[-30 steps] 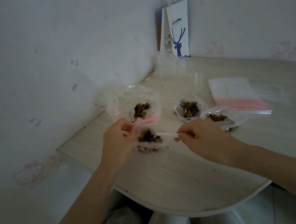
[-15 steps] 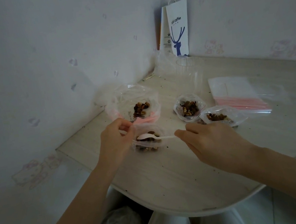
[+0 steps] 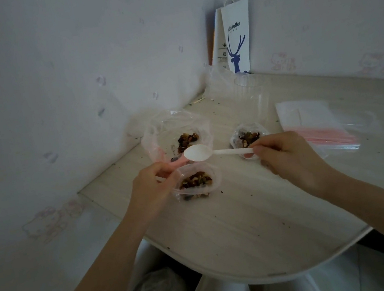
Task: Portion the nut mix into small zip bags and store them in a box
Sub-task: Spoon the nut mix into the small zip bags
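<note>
Left hand [image 3: 152,189] pinches bag [image 3: 196,184] beneath right hand's [image 3: 285,155] spoon [image 3: 212,152]

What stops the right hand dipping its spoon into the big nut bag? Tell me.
Probably nothing, so yes. The right hand holds the spoon, bowl empty, at the big nut bag, whose mouth looks open; the left hand grips the small bag lower down.

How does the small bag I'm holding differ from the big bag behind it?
The small bag is smaller than the big bag. The left hand holds the small bag's edge; nothing holds the big bag. Nut mix nearly fills the small bag; the big bag holds only a small heap. Both are clear plastic.
</note>
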